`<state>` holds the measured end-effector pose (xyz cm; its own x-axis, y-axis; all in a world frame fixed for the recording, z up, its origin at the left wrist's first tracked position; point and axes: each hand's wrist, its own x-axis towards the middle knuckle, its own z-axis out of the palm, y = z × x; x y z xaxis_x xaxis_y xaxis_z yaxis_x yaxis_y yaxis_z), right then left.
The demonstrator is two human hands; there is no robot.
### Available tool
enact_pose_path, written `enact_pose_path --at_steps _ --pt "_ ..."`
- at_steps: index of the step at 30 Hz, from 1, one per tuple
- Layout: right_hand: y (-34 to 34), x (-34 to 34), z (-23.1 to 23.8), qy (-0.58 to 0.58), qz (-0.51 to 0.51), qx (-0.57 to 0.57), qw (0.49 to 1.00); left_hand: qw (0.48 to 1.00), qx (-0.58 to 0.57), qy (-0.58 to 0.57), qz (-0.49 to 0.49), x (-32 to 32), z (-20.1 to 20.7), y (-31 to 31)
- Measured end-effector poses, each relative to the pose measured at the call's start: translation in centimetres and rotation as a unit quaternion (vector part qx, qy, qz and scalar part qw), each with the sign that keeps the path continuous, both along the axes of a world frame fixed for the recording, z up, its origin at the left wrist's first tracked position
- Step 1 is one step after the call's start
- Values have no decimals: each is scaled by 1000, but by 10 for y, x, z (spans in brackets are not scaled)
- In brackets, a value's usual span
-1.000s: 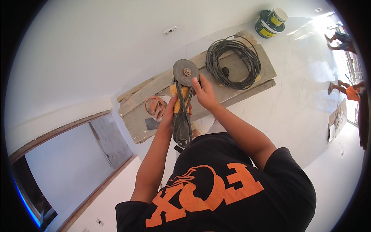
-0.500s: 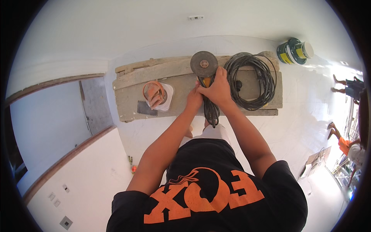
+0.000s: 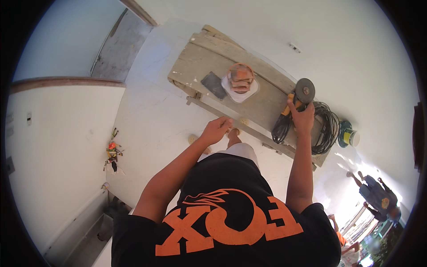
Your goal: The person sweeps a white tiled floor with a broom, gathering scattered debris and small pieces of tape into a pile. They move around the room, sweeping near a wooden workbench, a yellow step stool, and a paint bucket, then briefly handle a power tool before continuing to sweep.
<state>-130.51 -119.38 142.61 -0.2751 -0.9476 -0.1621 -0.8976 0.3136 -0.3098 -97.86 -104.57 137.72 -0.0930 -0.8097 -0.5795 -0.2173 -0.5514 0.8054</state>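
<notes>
On rough planks point(image 3: 209, 58) — right hand point(image 3: 303, 119) grips disc grinder point(image 3: 296, 100).

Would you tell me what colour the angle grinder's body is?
Yellow and black, on the angle grinder under the right hand; head view.

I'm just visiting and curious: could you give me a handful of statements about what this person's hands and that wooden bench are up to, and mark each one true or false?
1. The right hand rests on the angle grinder. True.
2. The left hand holds the grinder too. False: it hangs free in front of the wooden bench, holding nothing.
3. A coil of black cable lies on the bench by the grinder. True.
4. The stack of reddish discs lies on the floor. False: it sits on the bench, on a white sheet.
5. A green can stands past the bench's end. True.
</notes>
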Motion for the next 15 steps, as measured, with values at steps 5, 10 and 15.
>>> enact_pose_path --at_steps 5,10,15 --pt "13 -3 9 52 20 -45 997 985 -13 13 172 113 -3 112" --pt "54 66 37 63 88 -44 993 970 -28 -145 192 206 -9 203" --pt "130 227 -25 -396 99 126 904 879 -291 -184 330 175 53 173"
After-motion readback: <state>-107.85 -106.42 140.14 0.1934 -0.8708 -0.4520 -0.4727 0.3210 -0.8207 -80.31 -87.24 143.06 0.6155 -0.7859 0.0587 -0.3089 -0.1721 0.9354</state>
